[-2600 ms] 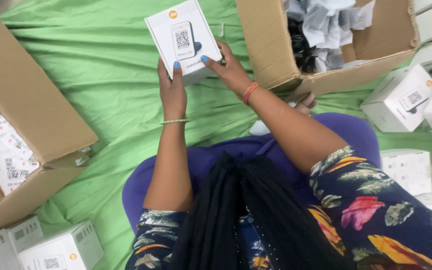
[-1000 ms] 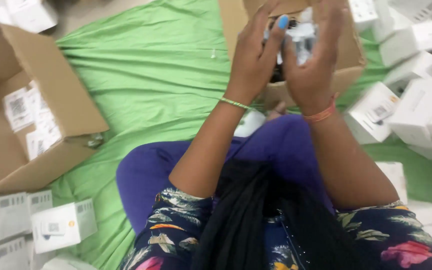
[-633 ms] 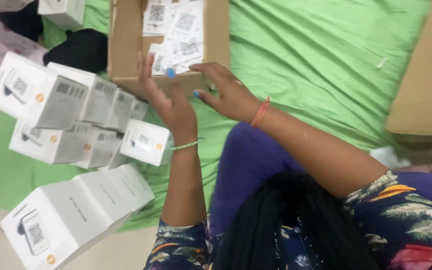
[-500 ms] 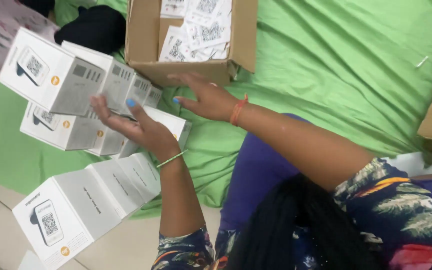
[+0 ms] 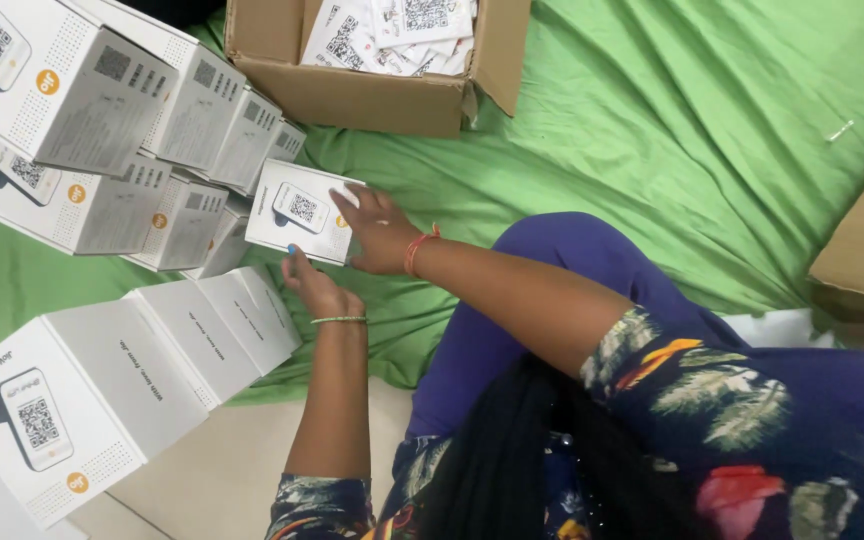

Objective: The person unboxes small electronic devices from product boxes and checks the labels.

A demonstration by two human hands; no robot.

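1. Both hands now grip one white box (image 5: 299, 211), left of centre.
2. Left hand (image 5: 314, 285) cups its lower edge; right hand (image 5: 380, 228) clasps its right side.
3. A moment ago both hands were empty, so a box from the stack (image 5: 102, 130) at upper left is newly in hand.

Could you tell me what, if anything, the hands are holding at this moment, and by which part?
Both hold one small white box: the left hand at its lower edge, the right hand at its right side.
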